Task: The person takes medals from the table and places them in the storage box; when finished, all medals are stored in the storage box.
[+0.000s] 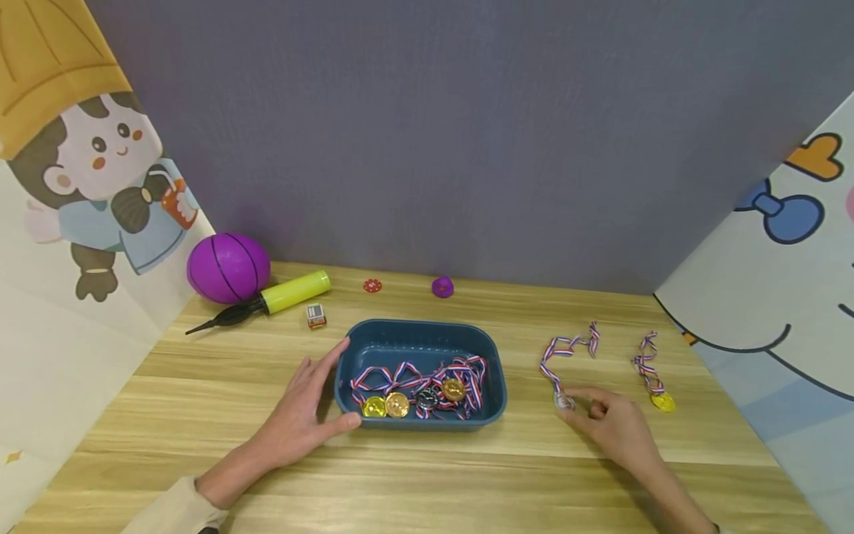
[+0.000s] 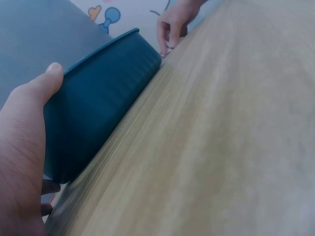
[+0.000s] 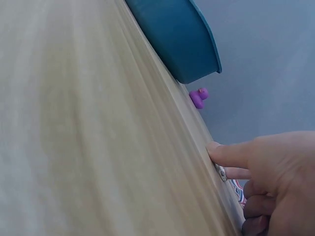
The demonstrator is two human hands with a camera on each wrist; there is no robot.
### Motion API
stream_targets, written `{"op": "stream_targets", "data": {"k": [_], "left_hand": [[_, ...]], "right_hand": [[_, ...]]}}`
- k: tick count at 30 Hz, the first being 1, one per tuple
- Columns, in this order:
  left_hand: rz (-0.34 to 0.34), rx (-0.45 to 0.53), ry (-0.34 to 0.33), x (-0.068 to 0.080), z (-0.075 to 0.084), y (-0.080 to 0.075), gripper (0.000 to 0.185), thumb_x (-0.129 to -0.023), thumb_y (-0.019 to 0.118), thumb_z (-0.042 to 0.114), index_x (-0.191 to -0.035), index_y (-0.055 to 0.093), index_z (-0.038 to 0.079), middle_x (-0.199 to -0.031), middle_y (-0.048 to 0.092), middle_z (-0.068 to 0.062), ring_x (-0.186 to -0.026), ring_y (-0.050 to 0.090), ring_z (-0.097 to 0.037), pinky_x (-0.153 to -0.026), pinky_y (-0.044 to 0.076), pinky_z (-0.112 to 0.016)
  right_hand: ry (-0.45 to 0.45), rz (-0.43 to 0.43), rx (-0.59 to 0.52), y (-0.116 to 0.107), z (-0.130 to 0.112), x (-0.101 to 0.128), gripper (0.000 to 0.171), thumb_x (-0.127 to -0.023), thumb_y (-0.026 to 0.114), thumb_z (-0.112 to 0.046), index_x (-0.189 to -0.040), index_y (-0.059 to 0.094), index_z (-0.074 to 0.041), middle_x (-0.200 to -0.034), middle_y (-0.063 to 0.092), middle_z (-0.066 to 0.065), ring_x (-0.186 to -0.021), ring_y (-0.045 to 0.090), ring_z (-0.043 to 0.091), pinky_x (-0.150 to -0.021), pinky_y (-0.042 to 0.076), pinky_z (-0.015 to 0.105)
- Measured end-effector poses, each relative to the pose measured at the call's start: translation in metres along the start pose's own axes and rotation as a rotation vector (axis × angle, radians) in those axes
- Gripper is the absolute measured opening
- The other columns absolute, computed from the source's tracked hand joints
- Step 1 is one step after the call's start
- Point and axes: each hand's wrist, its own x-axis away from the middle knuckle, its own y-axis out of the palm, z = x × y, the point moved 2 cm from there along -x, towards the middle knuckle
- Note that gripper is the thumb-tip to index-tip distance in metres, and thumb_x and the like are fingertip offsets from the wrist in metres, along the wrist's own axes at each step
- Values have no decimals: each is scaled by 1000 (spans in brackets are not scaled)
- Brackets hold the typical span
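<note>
A dark blue plastic bin [image 1: 427,425] stands mid-table, holding several gold and dark silver medals on striped ribbons [image 1: 474,386]. My left hand [image 1: 296,415] holds the bin's left end, thumb at the front corner and fingers along the side. To the right of the bin, my right hand [image 1: 617,430] pinches the edge of a silver medal [image 1: 563,401] between thumb and index finger, down at the tabletop. Its red, white and blue ribbon [image 1: 548,363] trails away behind it. Farther right lies a gold medal [image 1: 663,402] with a bunched ribbon [image 1: 646,363].
Behind the bin are a purple rubber duck [image 1: 442,287] and a red round chip [image 1: 372,285]. At the back left are a purple ball [image 1: 229,268], a yellow and black hand pump [image 1: 293,292] and a small box [image 1: 316,316]. A grey partition [image 1: 427,148] borders the table's back.
</note>
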Motion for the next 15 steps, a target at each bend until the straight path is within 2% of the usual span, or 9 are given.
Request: {"op": "stream_targets", "data": {"k": [4, 9, 15], "left_hand": [[-2, -1, -7, 0, 0, 0, 110, -95, 81, 59, -179, 18, 30, -168, 50, -24, -157, 42, -53, -129, 11, -82], [-2, -4, -1, 0, 0, 0, 109, -96, 79, 63, -179, 18, 30, -167, 51, -23, -156, 42, -53, -129, 12, -82], [0, -6, 2, 0, 0, 0, 109, -96, 78, 65, -179, 17, 30, -167, 51, -24, -156, 43, -53, -129, 12, -82]], "right_hand": [[-5, 25, -23, 2, -1, -1, 32, -87, 98, -24, -116, 88, -16, -62, 37, -11, -55, 29, 0, -47, 32, 24], [-43, 42, -33, 4, 0, 0, 31, -87, 97, -21, -115, 86, -14, -62, 40, -11, -53, 31, -1, -48, 34, 23], [-111, 143, -92, 6, -2, -1, 29, -86, 96, -10, -113, 85, -11, -65, 45, -12, -55, 36, -1, -46, 35, 22]]}}
